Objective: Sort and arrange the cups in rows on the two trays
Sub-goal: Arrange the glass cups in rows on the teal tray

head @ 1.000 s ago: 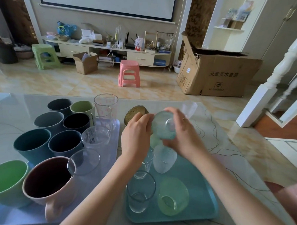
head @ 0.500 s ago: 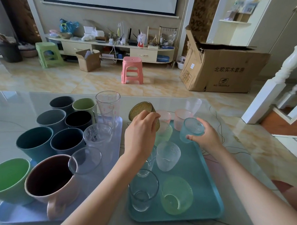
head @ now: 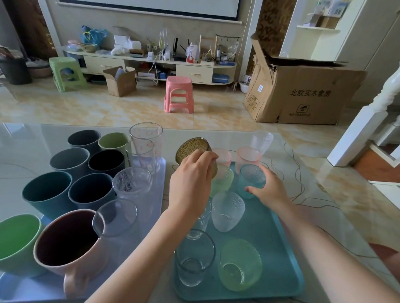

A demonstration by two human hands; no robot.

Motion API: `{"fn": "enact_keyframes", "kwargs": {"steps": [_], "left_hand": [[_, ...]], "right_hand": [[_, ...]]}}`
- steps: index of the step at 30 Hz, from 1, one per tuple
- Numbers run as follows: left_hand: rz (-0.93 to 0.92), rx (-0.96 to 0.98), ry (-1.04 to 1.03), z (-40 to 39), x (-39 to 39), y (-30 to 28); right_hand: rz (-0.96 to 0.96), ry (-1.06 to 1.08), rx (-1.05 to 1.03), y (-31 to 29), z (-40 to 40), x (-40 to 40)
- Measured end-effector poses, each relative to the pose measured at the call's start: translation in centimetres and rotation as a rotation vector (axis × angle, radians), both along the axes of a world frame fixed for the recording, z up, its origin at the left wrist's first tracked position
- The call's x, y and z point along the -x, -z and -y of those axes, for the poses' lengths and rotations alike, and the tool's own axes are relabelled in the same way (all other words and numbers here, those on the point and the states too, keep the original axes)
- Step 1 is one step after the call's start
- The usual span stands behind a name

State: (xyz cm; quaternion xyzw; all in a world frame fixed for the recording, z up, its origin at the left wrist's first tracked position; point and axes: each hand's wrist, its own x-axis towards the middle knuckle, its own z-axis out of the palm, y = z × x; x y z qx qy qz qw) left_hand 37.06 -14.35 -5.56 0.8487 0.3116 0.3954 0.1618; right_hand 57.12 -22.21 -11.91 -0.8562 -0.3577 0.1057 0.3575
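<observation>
Two trays lie on the glass table. The pale blue tray (head: pixel 158 172) on the left holds several opaque mugs and tall clear glasses. The teal tray (head: pixel 281 264) on the right holds small textured glasses. My left hand (head: pixel 190 183) grips a tilted amber glass (head: pixel 190 149) above the teal tray's far left corner. My right hand (head: pixel 269 190) is wrapped around a blue textured glass (head: pixel 250 177) standing upright on the teal tray, just in front of a pink glass (head: pixel 248 155). A light green glass (head: pixel 223 179) stands between my hands.
A clear glass (head: pixel 262 140) and a second pink glass (head: pixel 223 155) stand at the teal tray's far end. Nearer me on it are a frosted clear glass (head: pixel 227 209), a plain clear glass (head: pixel 194 258) and a green glass (head: pixel 240 265). The table's edge runs along the right.
My right hand carried the blue glass from mid-air down to the right and set it upright on the teal tray. My left hand took hold of the amber glass and tilted it.
</observation>
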Motion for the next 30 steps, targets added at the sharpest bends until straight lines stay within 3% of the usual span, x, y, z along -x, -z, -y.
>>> {"fn": "enact_keyframes", "kwargs": {"steps": [5, 8, 11, 13, 15, 21, 25, 28, 30], "left_hand": [[-0.019, 0.096, 0.015, 0.1, 0.0, -0.1], [-0.058, 0.149, 0.033, 0.3, 0.0, -0.4], [-0.075, 0.106, 0.084, 0.5, 0.1, -0.5], [-0.058, 0.035, 0.131, 0.6, 0.1, -0.4], [-0.043, -0.046, 0.184, 0.7, -0.1, -0.1], [-0.086, -0.089, 0.292, 0.3, -0.9, 1.6], [-0.028, -0.221, 0.232, -1.0, -1.1, 1.2], [-0.187, -0.037, 0.292, -1.9, -0.7, 1.3], [-0.360, 0.121, 0.379, -2.3, -0.5, 2.2]], "right_hand": [[-0.032, 0.002, 0.120, -1.0, -0.2, -0.5], [0.151, 0.015, 0.021, -4.2, 0.1, 0.2], [0.173, -0.244, -0.233, -6.8, 1.2, 3.0], [0.224, -0.451, -0.186, -7.4, 1.8, 4.7], [0.270, -0.520, -0.117, -7.2, 1.7, 5.2], [0.416, -0.467, -0.183, -6.3, 1.9, 4.7], [0.439, -0.297, -0.313, -8.1, 3.5, 2.4], [0.384, -0.189, -0.322, -8.5, 5.7, 0.4], [0.281, -0.172, -0.198, -8.1, 6.7, -0.4]]}}
